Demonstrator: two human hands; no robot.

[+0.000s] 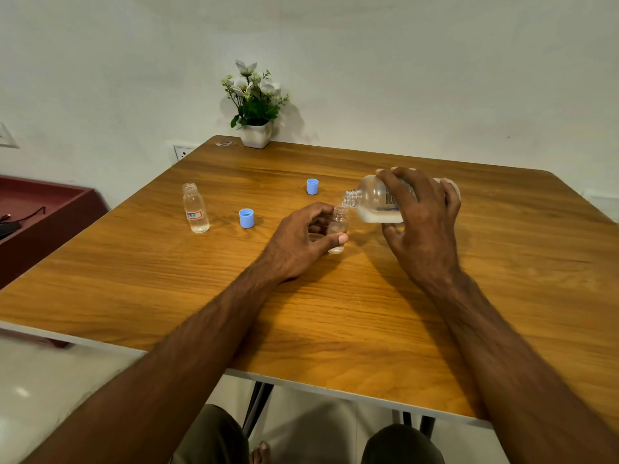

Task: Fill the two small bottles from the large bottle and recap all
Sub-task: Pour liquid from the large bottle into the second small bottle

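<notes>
My right hand (422, 209) grips the large clear bottle (371, 199), tipped on its side with its open neck pointing left over a small bottle. Liquid lies along its lower side. My left hand (303, 239) holds that small clear bottle (337, 226) upright on the wooden table (335, 313), thumb in front and fingers behind. A second small bottle (195, 209), uncapped, with a red-edged label and partly full of clear liquid, stands at the left. Two blue caps rest on the table: one (246, 218) left of my left hand, another (312, 186) farther back.
A white pot of artificial flowers (255, 105) stands at the table's far edge against the wall. A dark red side unit (40, 212) with a cable sits to the left. My knees show under the near table edge.
</notes>
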